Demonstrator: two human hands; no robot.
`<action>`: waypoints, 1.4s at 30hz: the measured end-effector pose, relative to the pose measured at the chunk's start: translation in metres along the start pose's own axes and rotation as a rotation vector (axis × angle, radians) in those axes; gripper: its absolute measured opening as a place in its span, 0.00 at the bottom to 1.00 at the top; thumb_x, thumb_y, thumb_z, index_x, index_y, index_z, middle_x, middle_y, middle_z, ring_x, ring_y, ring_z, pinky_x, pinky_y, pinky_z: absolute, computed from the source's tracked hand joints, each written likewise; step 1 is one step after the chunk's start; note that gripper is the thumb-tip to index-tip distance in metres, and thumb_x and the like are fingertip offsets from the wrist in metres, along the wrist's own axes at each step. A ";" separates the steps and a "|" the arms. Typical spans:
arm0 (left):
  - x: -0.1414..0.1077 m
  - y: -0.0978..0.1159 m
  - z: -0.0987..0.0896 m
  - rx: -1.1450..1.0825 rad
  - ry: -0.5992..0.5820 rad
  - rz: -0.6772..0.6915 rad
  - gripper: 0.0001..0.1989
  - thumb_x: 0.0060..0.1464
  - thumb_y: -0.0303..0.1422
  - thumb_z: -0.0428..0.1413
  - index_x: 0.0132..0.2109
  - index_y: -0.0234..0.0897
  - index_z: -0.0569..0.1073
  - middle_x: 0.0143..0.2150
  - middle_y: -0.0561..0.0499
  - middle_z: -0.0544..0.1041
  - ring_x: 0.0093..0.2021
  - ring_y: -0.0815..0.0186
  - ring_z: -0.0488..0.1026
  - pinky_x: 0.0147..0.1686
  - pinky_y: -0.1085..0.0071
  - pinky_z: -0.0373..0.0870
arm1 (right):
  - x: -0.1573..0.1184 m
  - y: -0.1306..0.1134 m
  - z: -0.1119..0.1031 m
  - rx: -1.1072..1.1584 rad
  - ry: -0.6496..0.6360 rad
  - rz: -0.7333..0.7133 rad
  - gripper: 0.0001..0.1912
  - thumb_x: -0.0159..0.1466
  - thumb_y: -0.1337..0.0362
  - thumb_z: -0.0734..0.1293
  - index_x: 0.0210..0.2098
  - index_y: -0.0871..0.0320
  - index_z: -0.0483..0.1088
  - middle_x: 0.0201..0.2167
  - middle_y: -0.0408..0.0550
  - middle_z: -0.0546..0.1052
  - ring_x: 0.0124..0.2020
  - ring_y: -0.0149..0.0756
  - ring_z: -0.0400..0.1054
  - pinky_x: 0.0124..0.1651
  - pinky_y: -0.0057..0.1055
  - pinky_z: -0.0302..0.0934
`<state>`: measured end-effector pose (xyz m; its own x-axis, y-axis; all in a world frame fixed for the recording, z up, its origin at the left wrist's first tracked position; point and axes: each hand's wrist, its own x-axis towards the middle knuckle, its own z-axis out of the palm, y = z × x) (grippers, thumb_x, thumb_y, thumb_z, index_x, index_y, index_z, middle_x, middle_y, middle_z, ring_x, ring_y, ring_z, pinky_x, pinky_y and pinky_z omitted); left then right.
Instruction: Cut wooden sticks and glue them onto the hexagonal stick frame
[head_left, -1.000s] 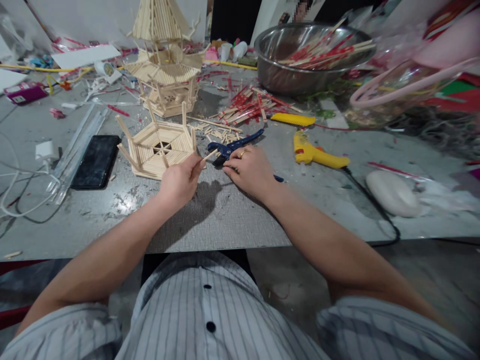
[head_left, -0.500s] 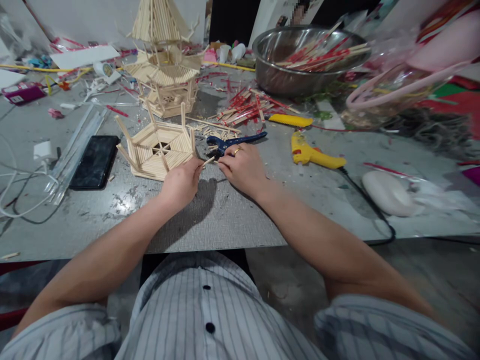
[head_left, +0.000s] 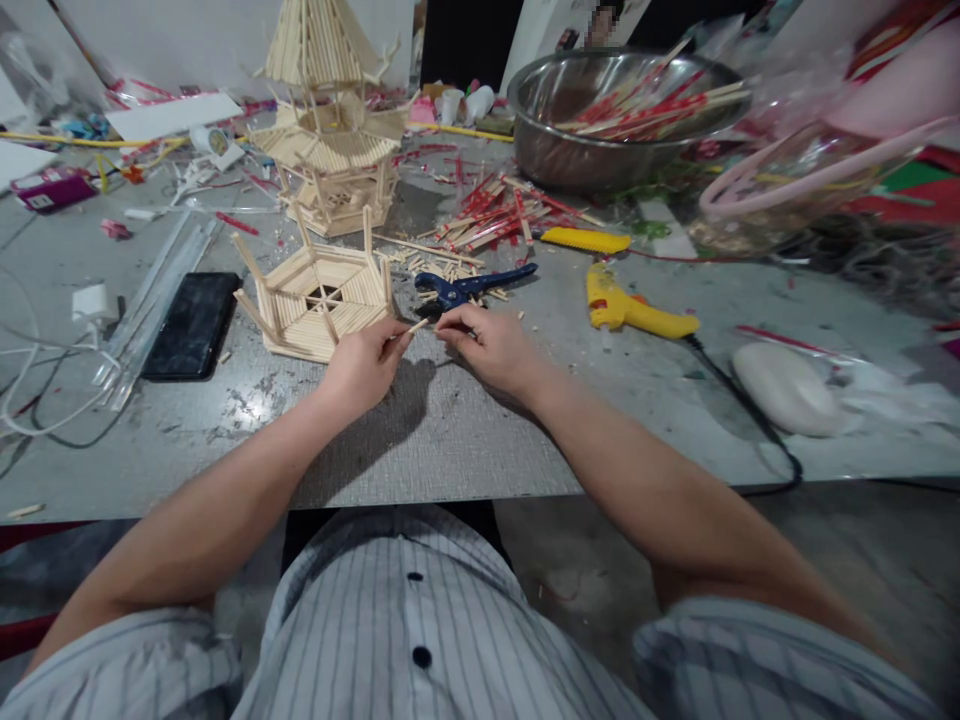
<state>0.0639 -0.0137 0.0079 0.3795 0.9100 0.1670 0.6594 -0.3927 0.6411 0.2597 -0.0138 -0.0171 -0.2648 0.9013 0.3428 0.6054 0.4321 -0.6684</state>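
Head view: my left hand pinches a short wooden stick between thumb and fingers, held low over the grey table, just right of the hexagonal stick base. My right hand sits fingertips-to-stick at its far end, fingers curled narrow; can't tell if it actually grips the stick or only steadies it. Blue cutters lie free on the table just beyond my right fingers. Progress, as I judge it: the base has a filled floor and a few upright posts, no walls or roof; the finished tiered stick tower behind shows how much is left. Loose cut sticks and a steel bowl of red-tipped ones wait; yellow glue gun lies unused to the right.
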 end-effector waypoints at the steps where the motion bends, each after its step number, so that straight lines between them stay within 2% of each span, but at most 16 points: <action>1: 0.000 0.000 0.000 -0.008 -0.005 0.002 0.11 0.59 0.31 0.50 0.38 0.33 0.76 0.22 0.54 0.67 0.23 0.72 0.58 0.26 0.74 0.54 | -0.002 -0.002 -0.001 0.083 0.001 0.021 0.08 0.63 0.61 0.63 0.35 0.56 0.72 0.29 0.46 0.76 0.30 0.35 0.68 0.37 0.34 0.59; 4: 0.000 0.001 0.002 -0.013 -0.027 0.006 0.11 0.59 0.31 0.50 0.38 0.33 0.76 0.23 0.53 0.69 0.24 0.71 0.60 0.26 0.74 0.55 | -0.005 -0.003 0.000 0.256 0.005 0.065 0.06 0.60 0.61 0.65 0.32 0.56 0.70 0.26 0.43 0.75 0.28 0.33 0.68 0.36 0.33 0.61; 8: -0.001 0.001 0.003 -0.006 -0.044 0.003 0.11 0.58 0.31 0.51 0.37 0.33 0.77 0.23 0.52 0.69 0.24 0.71 0.61 0.26 0.74 0.56 | -0.004 -0.002 0.002 0.337 0.018 0.060 0.08 0.58 0.58 0.67 0.32 0.56 0.68 0.26 0.42 0.74 0.28 0.33 0.69 0.37 0.34 0.62; 14: -0.002 0.001 0.004 0.000 -0.065 0.007 0.12 0.58 0.31 0.51 0.41 0.32 0.78 0.24 0.52 0.71 0.23 0.72 0.60 0.25 0.74 0.56 | -0.006 -0.002 -0.001 0.265 0.002 0.032 0.20 0.58 0.59 0.69 0.49 0.55 0.67 0.33 0.45 0.79 0.36 0.38 0.73 0.44 0.38 0.64; 16: -0.002 0.001 0.005 0.027 -0.071 0.016 0.13 0.58 0.32 0.51 0.42 0.32 0.78 0.24 0.51 0.72 0.24 0.72 0.61 0.26 0.74 0.56 | -0.007 -0.002 -0.001 0.258 -0.009 0.021 0.21 0.58 0.59 0.68 0.51 0.55 0.67 0.33 0.45 0.79 0.37 0.38 0.74 0.45 0.39 0.64; 21: -0.004 0.001 0.003 0.077 -0.072 0.035 0.13 0.58 0.33 0.51 0.41 0.33 0.79 0.24 0.50 0.73 0.23 0.72 0.61 0.25 0.75 0.55 | -0.006 -0.001 0.000 0.291 -0.010 0.020 0.14 0.58 0.59 0.68 0.44 0.54 0.73 0.35 0.46 0.79 0.38 0.39 0.74 0.47 0.40 0.65; 26: -0.004 0.002 0.003 0.103 -0.057 0.060 0.13 0.58 0.35 0.52 0.39 0.33 0.79 0.25 0.49 0.75 0.24 0.71 0.64 0.26 0.74 0.56 | -0.006 -0.004 0.002 0.374 -0.013 0.097 0.05 0.57 0.61 0.69 0.33 0.54 0.75 0.32 0.45 0.78 0.36 0.37 0.72 0.46 0.39 0.65; 30: -0.003 0.002 0.002 0.072 -0.066 0.069 0.13 0.58 0.35 0.51 0.37 0.33 0.78 0.22 0.51 0.72 0.23 0.72 0.61 0.25 0.74 0.55 | -0.005 -0.007 0.004 0.530 -0.028 0.168 0.06 0.55 0.60 0.70 0.31 0.55 0.74 0.27 0.43 0.76 0.30 0.33 0.70 0.41 0.37 0.66; 33: -0.003 0.004 0.001 0.018 -0.107 0.054 0.13 0.59 0.34 0.50 0.33 0.33 0.77 0.21 0.53 0.68 0.23 0.72 0.60 0.25 0.74 0.55 | -0.003 -0.007 0.006 0.622 -0.026 0.194 0.08 0.52 0.60 0.72 0.31 0.55 0.73 0.26 0.42 0.76 0.29 0.32 0.70 0.39 0.36 0.67; 42: -0.002 0.006 0.001 -0.124 -0.164 0.051 0.11 0.58 0.31 0.49 0.29 0.33 0.70 0.19 0.57 0.61 0.22 0.73 0.58 0.24 0.74 0.54 | -0.002 -0.007 0.007 0.654 -0.031 0.196 0.12 0.50 0.58 0.73 0.31 0.56 0.72 0.28 0.42 0.76 0.30 0.31 0.70 0.40 0.35 0.67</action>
<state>0.0675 -0.0179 0.0106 0.5172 0.8517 0.0842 0.5558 -0.4091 0.7237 0.2511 -0.0186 -0.0177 -0.2243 0.9609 0.1623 0.0688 0.1817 -0.9809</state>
